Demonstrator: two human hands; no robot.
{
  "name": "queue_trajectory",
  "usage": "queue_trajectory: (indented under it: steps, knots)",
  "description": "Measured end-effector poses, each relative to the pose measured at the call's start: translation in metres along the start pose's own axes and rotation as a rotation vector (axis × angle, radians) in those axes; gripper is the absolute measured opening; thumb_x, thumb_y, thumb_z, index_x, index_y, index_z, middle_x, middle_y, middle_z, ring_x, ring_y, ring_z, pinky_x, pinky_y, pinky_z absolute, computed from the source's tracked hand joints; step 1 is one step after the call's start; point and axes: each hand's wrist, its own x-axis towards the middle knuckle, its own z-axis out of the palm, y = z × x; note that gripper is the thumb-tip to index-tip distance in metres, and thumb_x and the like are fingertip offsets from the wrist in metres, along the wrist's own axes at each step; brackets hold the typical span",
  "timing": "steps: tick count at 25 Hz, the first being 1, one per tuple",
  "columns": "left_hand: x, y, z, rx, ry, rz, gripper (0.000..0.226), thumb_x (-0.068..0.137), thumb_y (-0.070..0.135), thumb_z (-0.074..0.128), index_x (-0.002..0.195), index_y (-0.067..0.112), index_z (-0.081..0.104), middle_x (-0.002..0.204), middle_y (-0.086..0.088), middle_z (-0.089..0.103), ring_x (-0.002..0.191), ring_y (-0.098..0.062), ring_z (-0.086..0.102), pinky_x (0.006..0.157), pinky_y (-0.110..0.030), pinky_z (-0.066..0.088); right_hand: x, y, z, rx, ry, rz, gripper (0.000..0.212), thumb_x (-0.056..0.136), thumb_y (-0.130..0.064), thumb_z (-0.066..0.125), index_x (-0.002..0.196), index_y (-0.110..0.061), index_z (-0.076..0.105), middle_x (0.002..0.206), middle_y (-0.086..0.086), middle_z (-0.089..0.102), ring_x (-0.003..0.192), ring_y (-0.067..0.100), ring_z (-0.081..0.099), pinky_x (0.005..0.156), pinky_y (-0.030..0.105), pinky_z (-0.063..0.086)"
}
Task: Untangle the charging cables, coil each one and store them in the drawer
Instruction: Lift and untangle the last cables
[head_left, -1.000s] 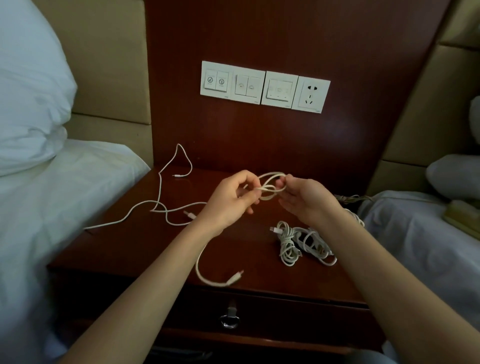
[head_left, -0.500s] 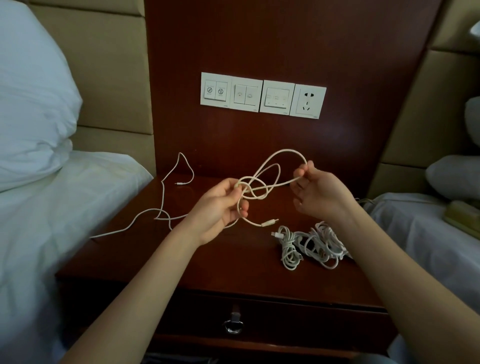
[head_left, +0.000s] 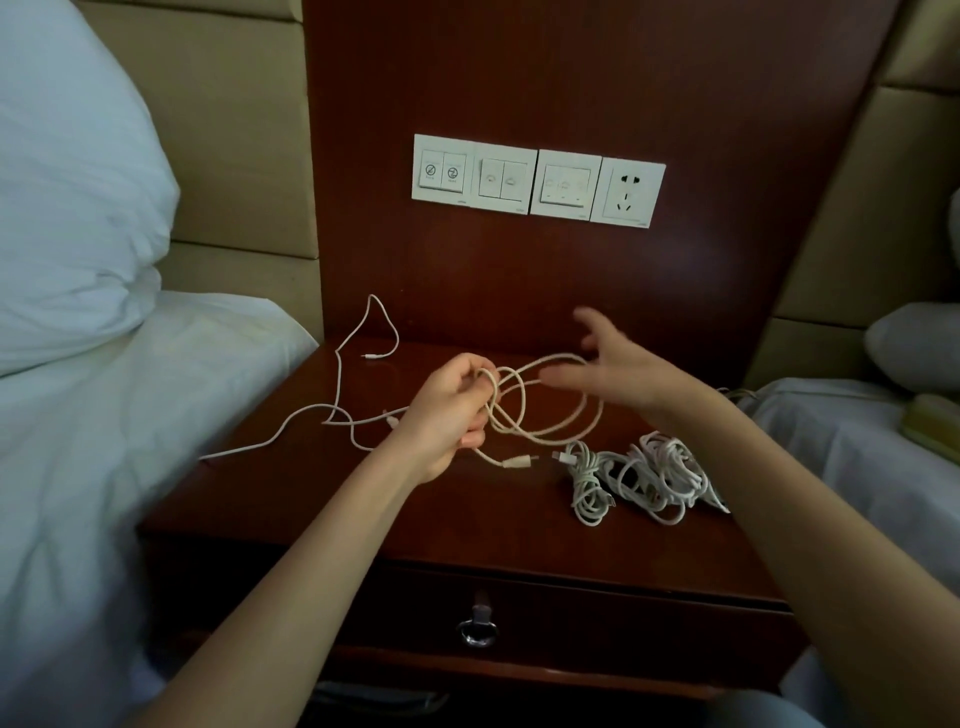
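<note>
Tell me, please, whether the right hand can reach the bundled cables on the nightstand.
Probably yes: the right hand is open, close by the bundled cables, nothing between them; the left hand grips the looped cable.

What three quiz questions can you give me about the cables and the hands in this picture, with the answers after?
1. True or false: the drawer of the nightstand is open.
2. Which hand grips the looped cable? A) left B) right C) neither
3. Fill in: the bundle of cables lies on the ___ side of the nightstand top.

Key:
1. False, it is shut.
2. A. The left hand grips it, while the right hand is open with its fingers spread.
3. Right.
</note>
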Motion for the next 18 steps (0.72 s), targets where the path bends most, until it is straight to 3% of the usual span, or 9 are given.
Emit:
queue_trajectory:
  steps: [2,3,5,6,8,10,13,16,18]
  knots:
    - [-0.001,-0.001,0.002,0.084,-0.006,0.021,0.015,0.100,0.010,0.040,0.089,0.010,0.051,0.068,0.000,0.044,0.039,-0.001,0.030,0.035,-0.015,0.025,0.001,-0.008,0.002,-0.114,0.207,-0.161,0.069,0.084,-0.035,0.066,0.144,-0.031,0.031,0.149,0.002,0.028,0.136,0.024,0.026,0.112,0.045,0.025]
    - [-0.001,-0.001,0.004,0.108,-0.003,0.027,0.015,0.100,0.011,0.040,0.089,0.010,0.051,0.068,0.000,0.044,0.038,-0.001,0.031,0.035,-0.015,0.026,0.002,-0.010,0.002,-0.138,0.164,-0.251,0.056,0.086,-0.033,0.064,0.138,-0.030,0.042,0.142,0.000,0.039,0.132,0.020,0.034,0.110,0.040,0.029]
    - [-0.002,-0.002,0.009,0.132,0.015,0.020,0.017,0.100,0.013,0.041,0.088,0.011,0.052,0.068,0.000,0.044,0.039,-0.001,0.035,0.036,-0.015,0.029,0.001,-0.014,0.009,-0.179,-0.101,-0.300,0.030,0.091,-0.028,0.058,0.120,-0.019,0.062,0.111,0.001,0.063,0.102,0.010,0.056,0.087,0.021,0.043]
    - [-0.003,-0.003,0.010,0.126,0.027,0.005,0.017,0.100,0.013,0.040,0.088,0.011,0.053,0.069,-0.001,0.045,0.042,-0.002,0.038,0.038,-0.016,0.032,0.001,-0.015,0.014,-0.209,-0.175,-0.274,0.025,0.093,-0.027,0.056,0.110,-0.014,0.068,0.095,0.004,0.064,0.083,0.008,0.057,0.072,0.017,0.042]
    - [-0.003,-0.004,0.009,0.019,0.060,-0.045,0.019,0.100,0.013,0.039,0.089,0.013,0.054,0.073,-0.001,0.049,0.051,-0.005,0.044,0.042,-0.017,0.037,0.000,-0.013,0.019,-0.177,-0.169,-0.245,0.025,0.093,-0.032,0.055,0.093,-0.013,0.071,0.076,0.005,0.058,0.067,0.012,0.048,0.060,0.020,0.037]
    - [-0.002,-0.002,0.001,-0.202,0.075,-0.083,0.021,0.100,0.010,0.036,0.090,0.012,0.054,0.079,-0.002,0.054,0.060,-0.009,0.050,0.049,-0.019,0.044,-0.001,-0.005,0.017,0.044,-0.087,-0.166,0.025,0.093,-0.036,0.054,0.082,-0.019,0.069,0.064,-0.006,0.054,0.062,0.013,0.042,0.056,0.022,0.033]
    - [-0.004,-0.001,-0.009,-0.450,-0.019,-0.092,0.023,0.100,0.010,0.035,0.085,0.011,0.052,0.082,-0.003,0.058,0.074,-0.013,0.055,0.065,-0.025,0.049,0.002,0.012,0.014,0.465,0.160,0.018,0.021,0.092,-0.030,0.057,0.076,-0.019,0.065,0.049,-0.018,0.049,0.055,0.007,0.036,0.044,0.014,0.030]
    - [-0.010,-0.004,-0.008,-0.372,-0.199,-0.079,0.024,0.101,0.015,0.035,0.083,0.011,0.052,0.083,-0.003,0.065,0.083,-0.015,0.063,0.071,-0.027,0.052,0.009,0.016,0.018,0.932,0.385,0.243,0.021,0.093,-0.028,0.057,0.076,-0.017,0.062,0.056,-0.008,0.032,0.045,0.004,0.030,0.036,0.015,0.026]
    - [-0.012,-0.007,-0.007,-0.332,-0.241,-0.065,0.024,0.101,0.016,0.035,0.083,0.011,0.051,0.084,-0.003,0.068,0.083,-0.014,0.065,0.071,-0.026,0.052,0.009,0.017,0.016,1.049,0.460,0.335,0.021,0.095,-0.026,0.055,0.078,-0.016,0.061,0.058,-0.006,0.027,0.042,0.004,0.025,0.033,0.015,0.023]
